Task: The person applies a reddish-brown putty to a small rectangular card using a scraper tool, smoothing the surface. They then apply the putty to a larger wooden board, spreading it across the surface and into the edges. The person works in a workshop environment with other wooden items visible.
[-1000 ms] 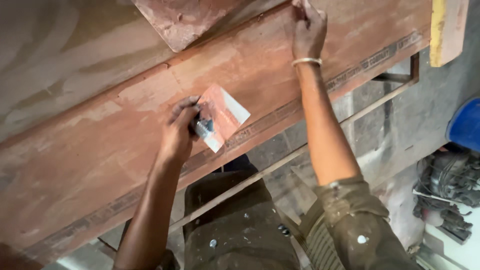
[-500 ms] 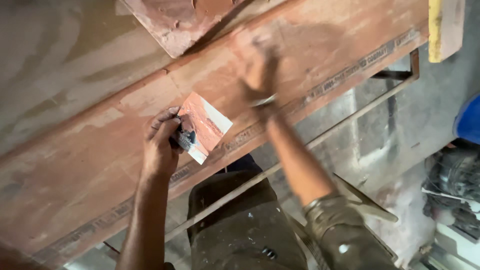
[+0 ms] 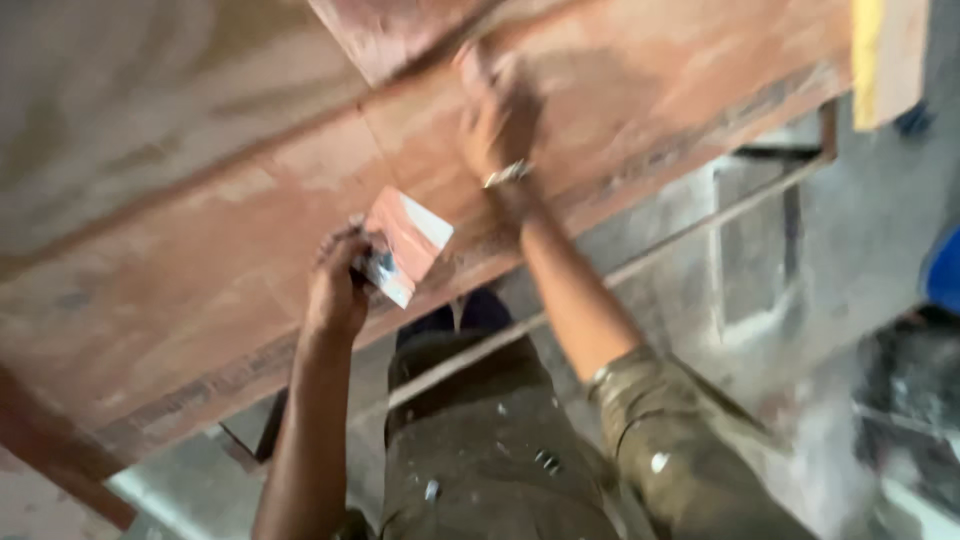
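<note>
A long reddish-brown wooden board (image 3: 200,280) runs diagonally across the view on a metal frame. My left hand (image 3: 340,290) grips a flat putty scraper (image 3: 405,245) smeared with reddish filler, its blade lying on the board near the front edge. My right hand (image 3: 495,110) presses flat on the board further up, blurred by motion, a metal bangle on its wrist. A smaller reddish board piece (image 3: 390,35) overlaps the top edge.
A thin metal frame bar (image 3: 690,230) runs below the board. A yellow-edged plank (image 3: 885,60) stands at the top right. A blue object (image 3: 940,270) and dark clutter lie on the grey floor at the right. My paint-spattered trousers (image 3: 470,440) are below.
My right hand has slid down the board from the far upper right toward the middle, nearer my left hand. The left hand with the scraper has stayed at nearly the same spot.
</note>
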